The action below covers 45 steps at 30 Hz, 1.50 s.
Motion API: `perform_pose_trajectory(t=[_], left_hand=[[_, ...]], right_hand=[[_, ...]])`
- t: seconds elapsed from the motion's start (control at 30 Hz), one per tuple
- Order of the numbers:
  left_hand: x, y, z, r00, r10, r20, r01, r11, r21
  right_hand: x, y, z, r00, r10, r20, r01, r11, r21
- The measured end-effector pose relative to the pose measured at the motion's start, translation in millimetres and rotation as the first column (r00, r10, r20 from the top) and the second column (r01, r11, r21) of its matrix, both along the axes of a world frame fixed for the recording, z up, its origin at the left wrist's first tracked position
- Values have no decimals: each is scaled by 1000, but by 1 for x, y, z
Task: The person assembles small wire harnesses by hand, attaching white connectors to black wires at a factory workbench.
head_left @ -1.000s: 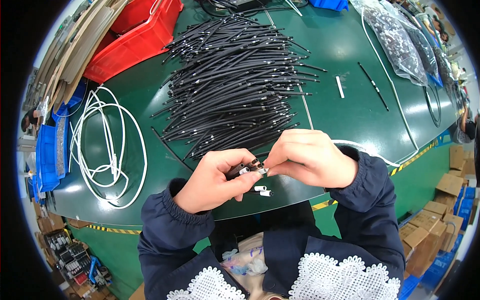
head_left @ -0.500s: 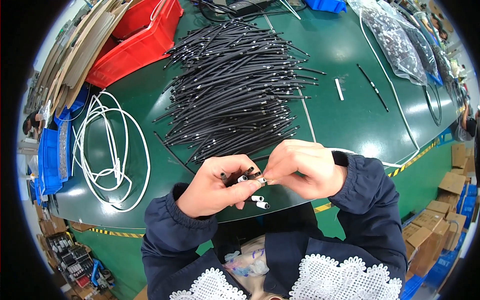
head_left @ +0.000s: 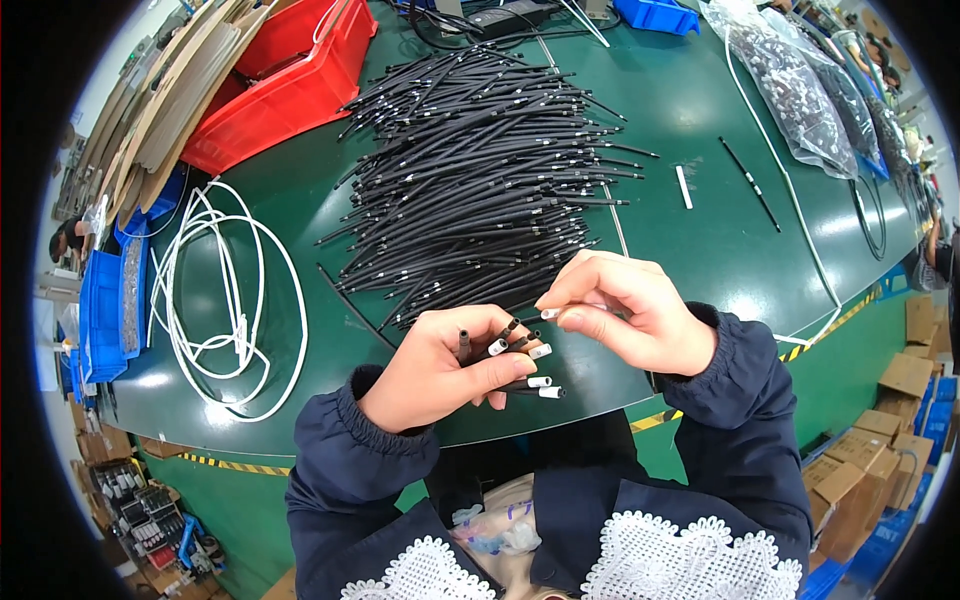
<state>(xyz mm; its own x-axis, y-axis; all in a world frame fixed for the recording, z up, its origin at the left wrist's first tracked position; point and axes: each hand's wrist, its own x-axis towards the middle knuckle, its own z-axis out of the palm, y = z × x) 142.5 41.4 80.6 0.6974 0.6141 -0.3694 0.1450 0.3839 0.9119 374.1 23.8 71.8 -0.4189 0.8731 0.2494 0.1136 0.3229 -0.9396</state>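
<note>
My left hand (head_left: 430,368) is closed round several short black tubes. Their ends fan out to the right past my thumb, and some carry white sleeves (head_left: 551,392). Just right of them, my right hand (head_left: 645,318) pinches a small white sleeve (head_left: 549,314) between thumb and forefinger, apart from the tubes. The rest of what lies in its fingers is hidden. Beyond both hands lies a big pile of black tubes (head_left: 480,180) with small white bands, heaped on the green table (head_left: 690,260).
Coiled white tubing (head_left: 295,300) lies at left beside blue bins (head_left: 103,315). A red crate (head_left: 275,115) stands far left. Right of the pile are a white strip (head_left: 683,187), a single black tube (head_left: 750,185) and a clear bag of small parts (head_left: 780,90).
My right hand has drawn back up and right from the tubes in my left hand, with a white sleeve in its pinch. My left hand keeps its hold, nearly in place.
</note>
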Motion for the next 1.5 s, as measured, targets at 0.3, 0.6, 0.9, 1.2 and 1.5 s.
perform_pose_trajectory(t=[0.3, 0.6, 0.9, 1.2, 1.5], left_hand=[[2, -3, -6, 999, 43, 22, -45, 994, 104], [5, -3, -7, 996, 23, -86, -4, 977, 212], [11, -3, -10, 986, 38, -164, 15, 952, 307], [10, -2, -13, 985, 13, -174, 36, 961, 274], [11, -1, -14, 978, -89, -188, 140, 952, 273]], right_hand=[[5, 2, 4, 994, 10, 113, -26, 990, 138], [8, 4, -1, 975, -8, 221, -72, 934, 350], [2, 2, -11, 938, -43, 345, -116, 897, 427], [5, 1, -7, 898, -99, 428, -95, 907, 410], [5, 2, -8, 893, 11, 449, -164, 938, 305]])
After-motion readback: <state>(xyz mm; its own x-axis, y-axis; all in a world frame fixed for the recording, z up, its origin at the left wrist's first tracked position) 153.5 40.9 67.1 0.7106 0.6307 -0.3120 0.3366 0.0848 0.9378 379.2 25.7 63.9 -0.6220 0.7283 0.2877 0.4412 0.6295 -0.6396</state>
